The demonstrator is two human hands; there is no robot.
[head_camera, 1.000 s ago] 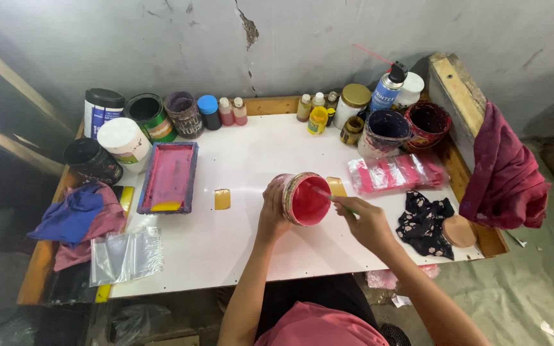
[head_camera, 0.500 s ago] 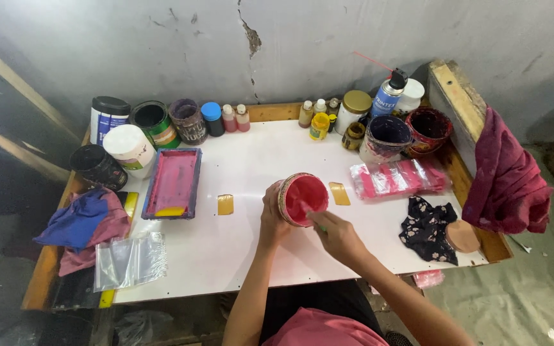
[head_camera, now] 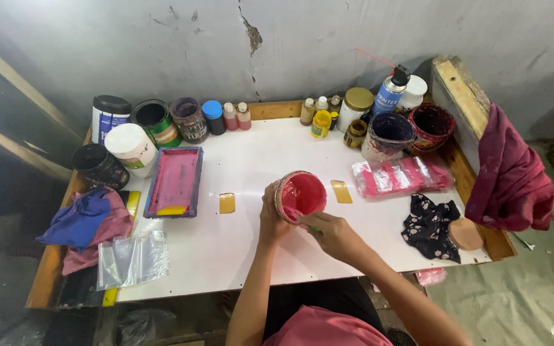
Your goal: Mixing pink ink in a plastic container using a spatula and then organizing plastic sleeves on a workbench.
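Pink paint fills the small tub (head_camera: 301,195) that your left hand (head_camera: 269,218) grips by its side wall, tilted so the open mouth faces you, near the middle of the white tabletop (head_camera: 251,160). Your right hand (head_camera: 333,236) is closed narrowly around a slim tool at the tub's lower rim; the tool is mostly hidden, so its kind cannot be told. Compared with 1 second ago, the right hand has moved from the tub's right side to below its rim, and the tub has stayed in the left hand's grip: the work at the mouth of the tub appears to be in progress, not finished.

Around the tub: 2 small yellow cards, 1 to its left (head_camera: 227,202) and 1 to its right (head_camera: 341,191), lie flat and apart from it. A pink-stained tray (head_camera: 176,182) sits well to the left. A clear packet of pink pieces (head_camera: 399,175) lies to the right, with a dark floral cloth (head_camera: 431,225) just below it. Jars and bottles (head_camera: 190,118) line the back edge.
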